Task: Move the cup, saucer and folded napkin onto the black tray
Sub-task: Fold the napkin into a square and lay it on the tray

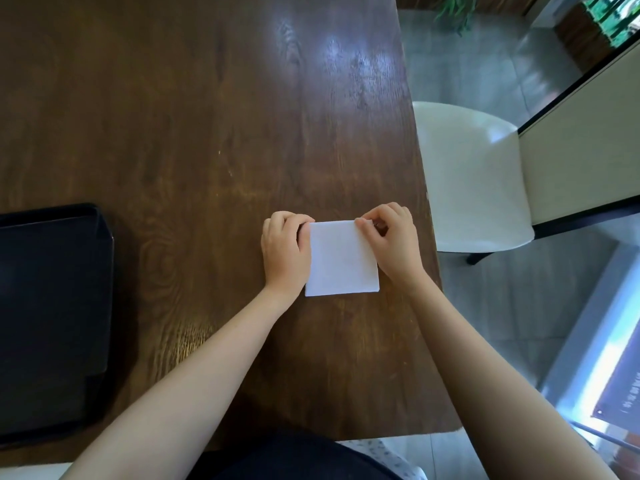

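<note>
A white folded napkin lies flat on the dark wooden table, close to its right edge. My left hand rests along the napkin's left side, fingers curled at its far left corner. My right hand pinches the far right corner between thumb and fingertips. The black tray sits on the table at the left edge of view, with nothing visible in it. No cup or saucer is in view.
A white cushioned chair stands just beyond the table's right edge. A pale panel with a dark frame rises at the right. The grey floor shows further back.
</note>
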